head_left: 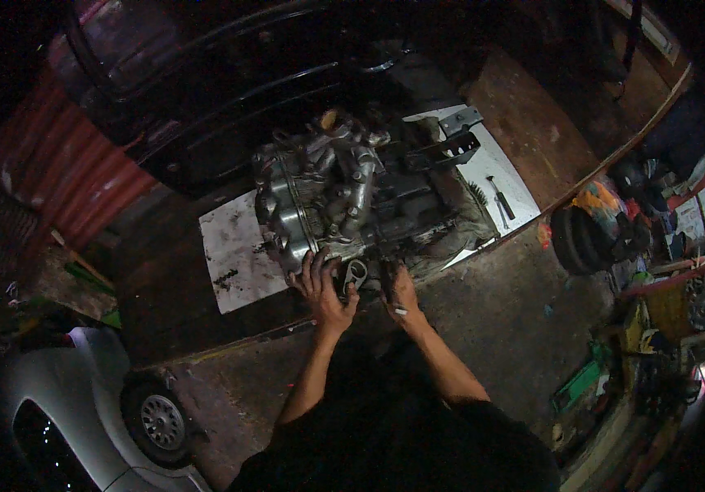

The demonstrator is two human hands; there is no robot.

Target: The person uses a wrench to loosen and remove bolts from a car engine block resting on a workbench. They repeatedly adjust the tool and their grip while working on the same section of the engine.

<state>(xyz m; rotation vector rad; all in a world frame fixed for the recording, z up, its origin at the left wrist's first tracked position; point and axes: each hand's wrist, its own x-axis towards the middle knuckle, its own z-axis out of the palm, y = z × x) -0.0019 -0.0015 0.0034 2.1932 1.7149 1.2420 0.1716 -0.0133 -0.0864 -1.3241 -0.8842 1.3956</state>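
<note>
Dark clothing [393, 418] sits nearest; left hand [332, 302] spreads at the engine [358, 189], right hand [402, 293] curls, hold unclear; white board [229, 246] beneath, silver car [94, 394] left.

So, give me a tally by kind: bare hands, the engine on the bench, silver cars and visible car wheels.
Bare hands: 2 (left hand, right hand)
Engine: 1
Silver car, partly in view: 1
Car wheel: 1
Total: 5
</note>
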